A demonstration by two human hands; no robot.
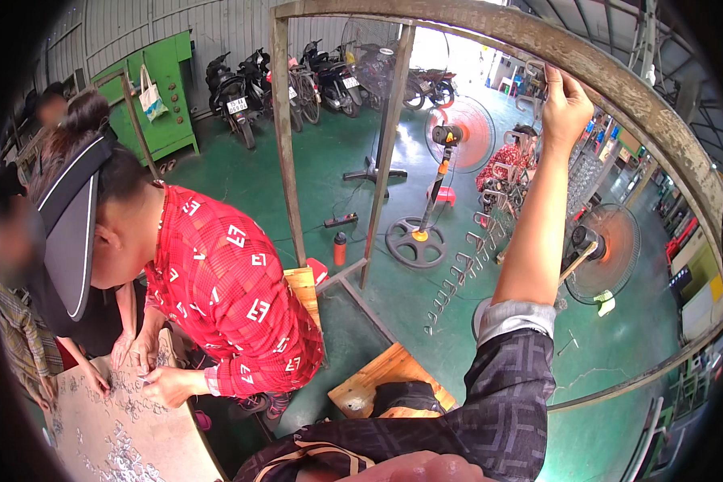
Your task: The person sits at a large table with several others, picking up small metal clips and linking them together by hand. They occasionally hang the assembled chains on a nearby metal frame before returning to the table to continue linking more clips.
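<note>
My right arm stretches up to the top bar of a worn metal frame [490,18]. At that bar, my right hand [568,106] is closed, thumb and fingers pinching the top end of a strand of bent metal links [530,103]. The strand hangs from there, its lower pieces running down and left before the green floor. What the fingertips grip exactly is partly hidden. At the lower edge shows a patch of skin, perhaps my left hand [426,467]; its fingers cannot be made out.
On the left, a co-worker in a red shirt [229,281] bends over a table [173,446] strewn with small metal pieces, other people beside them. Standing fans [446,135], a wooden stool [390,373] and an orange bottle [340,249] stand around. Motorbikes [237,100] line the back wall.
</note>
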